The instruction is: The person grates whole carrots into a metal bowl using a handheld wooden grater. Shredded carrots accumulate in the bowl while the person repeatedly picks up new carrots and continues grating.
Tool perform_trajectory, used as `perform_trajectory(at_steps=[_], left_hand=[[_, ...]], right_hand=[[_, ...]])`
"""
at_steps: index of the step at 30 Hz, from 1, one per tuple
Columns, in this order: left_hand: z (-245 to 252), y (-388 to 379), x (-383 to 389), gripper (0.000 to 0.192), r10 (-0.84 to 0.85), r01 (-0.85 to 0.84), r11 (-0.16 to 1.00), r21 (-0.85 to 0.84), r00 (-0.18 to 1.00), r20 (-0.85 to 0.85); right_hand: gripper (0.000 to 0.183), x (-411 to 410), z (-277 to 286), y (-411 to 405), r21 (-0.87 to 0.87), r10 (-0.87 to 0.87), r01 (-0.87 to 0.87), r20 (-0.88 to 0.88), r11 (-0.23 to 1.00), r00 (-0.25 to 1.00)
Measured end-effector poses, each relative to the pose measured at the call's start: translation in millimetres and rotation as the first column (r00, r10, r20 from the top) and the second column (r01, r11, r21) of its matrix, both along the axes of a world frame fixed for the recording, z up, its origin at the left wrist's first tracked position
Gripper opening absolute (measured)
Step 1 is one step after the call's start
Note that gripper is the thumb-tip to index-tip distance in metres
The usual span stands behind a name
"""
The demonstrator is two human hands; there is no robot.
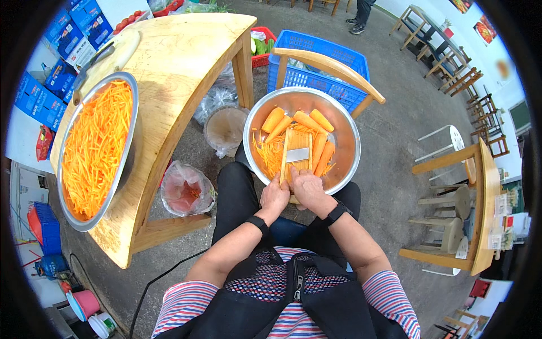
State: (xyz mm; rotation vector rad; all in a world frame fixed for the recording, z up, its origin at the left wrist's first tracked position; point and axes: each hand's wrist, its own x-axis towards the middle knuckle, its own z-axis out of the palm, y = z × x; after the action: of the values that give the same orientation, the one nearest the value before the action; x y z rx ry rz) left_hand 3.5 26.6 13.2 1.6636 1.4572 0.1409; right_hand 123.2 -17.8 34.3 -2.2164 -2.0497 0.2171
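Note:
A wooden grater board with a metal blade plate (297, 155) lies slanted inside a large steel bowl (355, 144). My left hand (274, 195) grips the near left edge of the board. My right hand (308, 184) lies over its near end, fingers bent; whether a carrot piece is under them cannot be told. Several peeled carrots (308, 122) rest around the board's far end and right side, and carrot shreds (269, 154) lie mostly at its left. On the wooden table (182, 55) at left stands another steel bowl (134, 123) heaped with carrot shreds (97, 148).
A cleaver (91, 63) lies on a cutting board (127, 46). Below the table stand a lined bin (169, 190) and a bag-lined bucket (224, 127). A wooden chair (330, 68) and a blue crate (317, 40) stand beyond the bowl. A person (363, 12) stands farther off.

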Motion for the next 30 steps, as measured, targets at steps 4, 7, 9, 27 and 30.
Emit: perform_trajectory(at_steps=[4,7,9,27,30], left_hand=[[-5.7,1.0,-1.1,0.044,-0.002,0.001,0.999,0.033,1.000,0.018],[-7.0,0.7,-1.8,0.045,-0.011,0.010,1.000,0.023,0.999,0.037],[-9.7,-0.1,-2.6,0.045,-0.005,0.003,0.999,0.042,0.999,0.049],[-0.1,0.2,-0.1,0.045,-0.004,0.004,1.000,0.014,1.000,0.008],[-4.9,0.8,-0.8,0.045,-0.011,0.011,1.000,0.014,1.000,0.000]], right_hand=[[0.038,2.9,-3.9,5.5,0.025,0.012,-0.011,-0.043,1.000,0.999],[0.032,11.2,-28.4,29.0,0.097,-0.005,0.011,-0.061,0.995,0.998],[0.026,16.4,-38.6,54.0,0.085,-0.029,0.033,-0.047,0.996,0.998],[0.028,11.0,-5.8,-11.1,0.188,-0.146,0.150,-0.037,0.971,0.989],[0.030,14.1,-2.6,-7.8,0.163,-0.141,0.145,-0.036,0.976,0.989]])
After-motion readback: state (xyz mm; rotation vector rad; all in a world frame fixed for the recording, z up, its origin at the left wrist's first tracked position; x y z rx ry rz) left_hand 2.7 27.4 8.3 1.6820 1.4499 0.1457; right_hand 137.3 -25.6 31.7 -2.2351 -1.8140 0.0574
